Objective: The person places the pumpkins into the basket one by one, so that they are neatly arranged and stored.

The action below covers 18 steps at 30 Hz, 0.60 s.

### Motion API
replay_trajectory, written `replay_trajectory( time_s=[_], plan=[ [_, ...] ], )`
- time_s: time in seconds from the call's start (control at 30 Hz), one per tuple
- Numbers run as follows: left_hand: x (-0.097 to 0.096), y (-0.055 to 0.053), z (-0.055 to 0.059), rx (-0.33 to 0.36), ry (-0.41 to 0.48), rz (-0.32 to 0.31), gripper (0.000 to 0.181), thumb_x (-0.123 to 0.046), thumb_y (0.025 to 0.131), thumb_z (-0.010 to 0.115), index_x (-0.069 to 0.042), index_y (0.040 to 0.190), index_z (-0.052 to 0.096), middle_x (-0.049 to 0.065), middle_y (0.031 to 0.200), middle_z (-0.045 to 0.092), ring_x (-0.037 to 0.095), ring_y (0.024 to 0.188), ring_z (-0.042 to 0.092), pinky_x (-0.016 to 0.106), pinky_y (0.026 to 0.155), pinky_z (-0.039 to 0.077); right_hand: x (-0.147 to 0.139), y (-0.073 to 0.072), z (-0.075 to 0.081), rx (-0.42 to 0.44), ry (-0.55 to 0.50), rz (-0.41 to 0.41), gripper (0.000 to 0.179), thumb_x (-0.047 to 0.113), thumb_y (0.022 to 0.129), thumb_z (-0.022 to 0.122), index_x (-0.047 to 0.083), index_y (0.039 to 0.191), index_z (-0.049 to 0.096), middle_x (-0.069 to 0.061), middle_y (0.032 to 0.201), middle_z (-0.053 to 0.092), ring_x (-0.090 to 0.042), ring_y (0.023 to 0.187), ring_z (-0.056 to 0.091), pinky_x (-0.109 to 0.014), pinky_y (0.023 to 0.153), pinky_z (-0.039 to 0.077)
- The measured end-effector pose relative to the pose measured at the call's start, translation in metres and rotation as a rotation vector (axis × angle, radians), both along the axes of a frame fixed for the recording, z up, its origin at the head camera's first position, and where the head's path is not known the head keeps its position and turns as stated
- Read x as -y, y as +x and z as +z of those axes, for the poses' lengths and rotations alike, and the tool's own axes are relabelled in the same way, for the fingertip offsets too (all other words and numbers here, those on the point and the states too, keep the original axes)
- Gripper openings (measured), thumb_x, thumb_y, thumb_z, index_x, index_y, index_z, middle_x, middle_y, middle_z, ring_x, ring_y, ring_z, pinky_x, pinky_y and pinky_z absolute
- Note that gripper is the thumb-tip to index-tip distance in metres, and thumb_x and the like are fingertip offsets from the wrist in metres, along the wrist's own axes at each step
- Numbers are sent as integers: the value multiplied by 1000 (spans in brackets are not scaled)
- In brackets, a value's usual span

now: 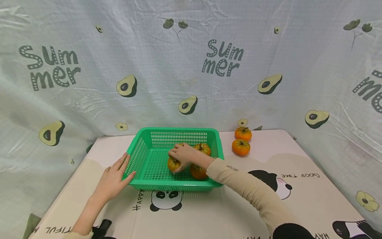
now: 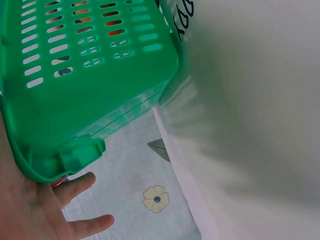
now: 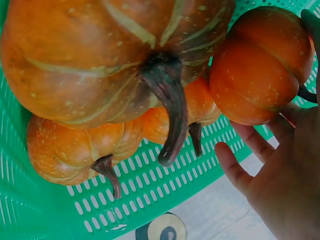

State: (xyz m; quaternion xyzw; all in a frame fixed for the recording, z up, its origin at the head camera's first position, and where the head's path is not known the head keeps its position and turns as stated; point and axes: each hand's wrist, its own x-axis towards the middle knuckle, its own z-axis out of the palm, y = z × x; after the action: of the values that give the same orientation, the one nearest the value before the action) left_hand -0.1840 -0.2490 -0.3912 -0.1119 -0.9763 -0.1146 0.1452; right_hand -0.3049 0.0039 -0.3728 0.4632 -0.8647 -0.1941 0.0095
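A green plastic basket (image 1: 179,183) with slotted walls stands on the table. My left hand (image 1: 111,180) rests against its left rim, fingers spread; in the left wrist view straight fingers (image 2: 75,190) extend past the basket's corner. Inside the basket, my right hand (image 1: 185,156) grips a small orange pumpkin (image 1: 172,164) from above. The right wrist view shows this pumpkin (image 3: 262,65) between thumb and fingers. Other pumpkins sit beside it, one at the back right (image 1: 203,148) and one at the front right (image 1: 198,172), partly behind the forearm. Another behind my fingers is mostly hidden.
Two more orange pumpkins, a farther one (image 1: 243,133) and a nearer one (image 1: 241,147), sit on the table right of the basket. A panda-print cloth (image 1: 191,215) covers the table. An avocado-print curtain (image 1: 167,66) hangs behind and at both sides.
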Motion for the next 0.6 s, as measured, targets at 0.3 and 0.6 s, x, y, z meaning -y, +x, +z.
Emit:
replay_trajectory(
  time_s=[0.3,0.6],
  plan=[
    [0,0,0,-8,2,-3,66,-36,89,48,4,137,30,23,142,28,40,125,34,60,91,31,-2,1,-1,30,27,-1,75,71,70,51,22,125,40,6,125,49,-14,108,45,-34,88,40],
    [1,0,0,-8,1,-5,66,-37,89,48,3,137,30,23,142,29,40,125,34,60,91,31,-2,3,-2,22,56,1,69,70,66,57,26,117,43,7,120,51,-12,105,45,-31,85,41]
  ],
)
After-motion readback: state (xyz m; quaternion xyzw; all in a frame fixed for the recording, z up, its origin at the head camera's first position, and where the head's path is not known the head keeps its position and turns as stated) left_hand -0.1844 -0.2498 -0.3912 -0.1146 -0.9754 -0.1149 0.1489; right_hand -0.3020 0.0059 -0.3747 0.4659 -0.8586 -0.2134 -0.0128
